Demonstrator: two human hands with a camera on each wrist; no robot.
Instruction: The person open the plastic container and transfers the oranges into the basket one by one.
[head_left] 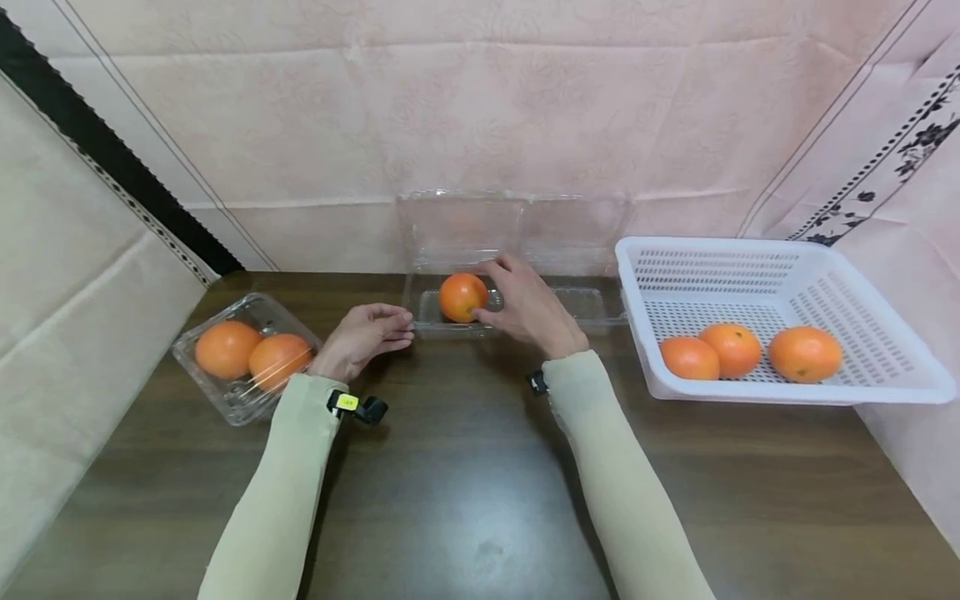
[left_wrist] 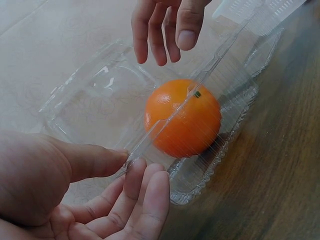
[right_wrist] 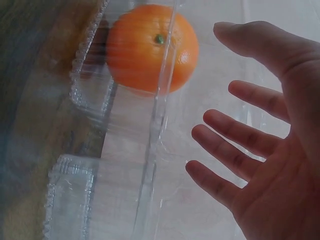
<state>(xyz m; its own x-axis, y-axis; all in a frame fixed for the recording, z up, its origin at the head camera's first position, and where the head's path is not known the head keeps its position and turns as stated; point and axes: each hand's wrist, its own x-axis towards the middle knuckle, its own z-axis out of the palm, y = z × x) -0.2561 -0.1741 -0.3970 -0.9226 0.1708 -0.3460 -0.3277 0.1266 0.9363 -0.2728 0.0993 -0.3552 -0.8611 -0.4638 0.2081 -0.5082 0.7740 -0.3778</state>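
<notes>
Orange (head_left: 462, 297) in clear container (head_left: 585, 303); between the hands (head_left: 363, 342) (head_left: 531, 310)

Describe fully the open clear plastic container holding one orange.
The transparent, rectangular plastic container sits on the brown wood-look table, its two-panelled lid raised at the back before the pale pink cloth. It looks thin and glossy, with crimped lower edges. One round orange fruit rests in its left half; no fruit shows in the right. The left hand pinches its edge near the front-left corner; the right hand is open beside the fruit.
</notes>
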